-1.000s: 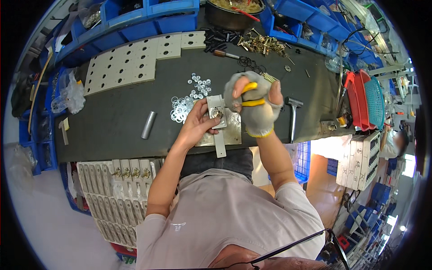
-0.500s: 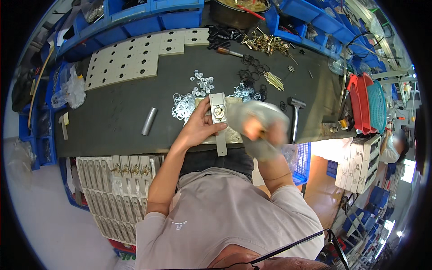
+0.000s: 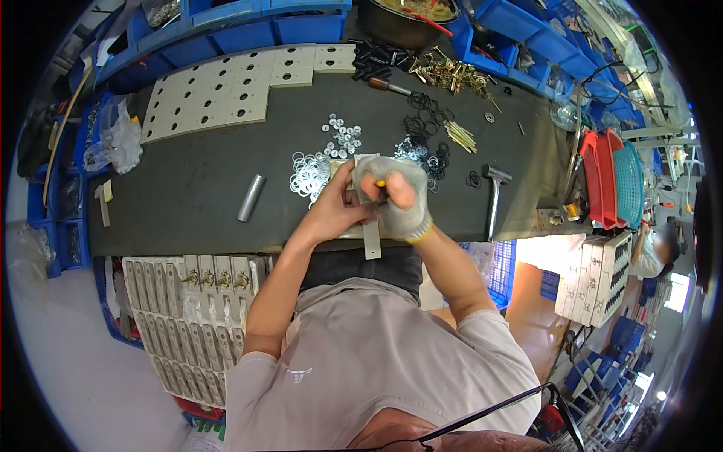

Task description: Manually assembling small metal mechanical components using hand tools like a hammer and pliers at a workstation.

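Note:
My bare left hand (image 3: 331, 209) grips the side of a narrow light-grey metal housing. Below it sticks out a thin grey strip (image 3: 372, 242) with a small hole near its end. My right hand (image 3: 403, 197), in a grey-white glove with bare fingertips, is closed over the housing. Between its thumb and fingers shows the yellow end of a slim tool (image 3: 381, 184), whose tip is hidden. The glove covers most of the housing. White rings (image 3: 307, 177) lie left of the hands, and small clear-white round pieces (image 3: 343, 137) beyond them.
A metal cylinder (image 3: 251, 198) lies to the left, a hammer (image 3: 495, 197) to the right. Grey plates with holes (image 3: 207, 94), brass parts (image 3: 450, 74) and black rings (image 3: 425, 120) lie farther back. Blue bins (image 3: 241, 36) line the rear. Red baskets (image 3: 600, 181) stand at right.
My right hand has come in leftward, from a blur beside the housing to a place over it, covering the brass-coloured fitting seen before. My left hand keeps its grip.

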Tool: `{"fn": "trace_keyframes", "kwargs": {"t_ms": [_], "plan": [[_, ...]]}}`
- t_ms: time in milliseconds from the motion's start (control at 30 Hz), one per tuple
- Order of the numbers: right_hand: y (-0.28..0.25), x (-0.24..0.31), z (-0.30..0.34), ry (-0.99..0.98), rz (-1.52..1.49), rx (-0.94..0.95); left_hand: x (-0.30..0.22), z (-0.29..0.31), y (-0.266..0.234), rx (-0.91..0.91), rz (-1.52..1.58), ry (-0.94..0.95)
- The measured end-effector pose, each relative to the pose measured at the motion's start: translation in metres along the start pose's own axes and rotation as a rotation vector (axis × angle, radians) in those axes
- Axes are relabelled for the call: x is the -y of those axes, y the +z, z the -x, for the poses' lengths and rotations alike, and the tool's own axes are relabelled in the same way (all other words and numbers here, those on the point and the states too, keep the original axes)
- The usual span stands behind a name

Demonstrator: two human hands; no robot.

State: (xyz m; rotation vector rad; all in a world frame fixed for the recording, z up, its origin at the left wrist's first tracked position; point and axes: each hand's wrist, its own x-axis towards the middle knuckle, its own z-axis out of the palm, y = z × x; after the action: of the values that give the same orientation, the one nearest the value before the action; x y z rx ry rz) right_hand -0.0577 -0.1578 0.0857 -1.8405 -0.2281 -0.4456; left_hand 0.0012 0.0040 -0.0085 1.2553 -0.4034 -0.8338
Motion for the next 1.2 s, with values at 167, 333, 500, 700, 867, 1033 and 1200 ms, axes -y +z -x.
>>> {"fn": "trace_keyframes", "kwargs": {"t_ms": [167,333,500,700,867,1033,1200], "plan": [[0.001,-0.004,-0.012,0.218,-0.454,0.006,-0.003,-0.003,0.003,-0.010,0.094,-0.038],[-0.024,0.048,-0.034,-0.058,-0.613,-0.032,-0.008,-0.003,0.005,-0.040,0.045,-0.082],[0.011,-0.017,-0.044,0.363,-0.504,0.018,-0.013,-0.006,0.007,-0.064,0.057,-0.072],[-0.014,0.005,-0.043,0.058,-0.517,0.058,-0.006,-0.005,0.003,-0.046,0.100,-0.070],[-0.008,-0.004,-0.036,0.107,-0.493,0.004,-0.010,-0.005,0.009,-0.057,0.094,-0.085],[0.012,-0.039,-0.031,0.224,-0.633,-0.117,-0.005,-0.009,0.005,-0.045,0.097,-0.055],[-0.056,-0.035,-0.003,0.000,-0.846,-0.324,-0.007,-0.006,0.009,-0.073,0.053,-0.101]]}}
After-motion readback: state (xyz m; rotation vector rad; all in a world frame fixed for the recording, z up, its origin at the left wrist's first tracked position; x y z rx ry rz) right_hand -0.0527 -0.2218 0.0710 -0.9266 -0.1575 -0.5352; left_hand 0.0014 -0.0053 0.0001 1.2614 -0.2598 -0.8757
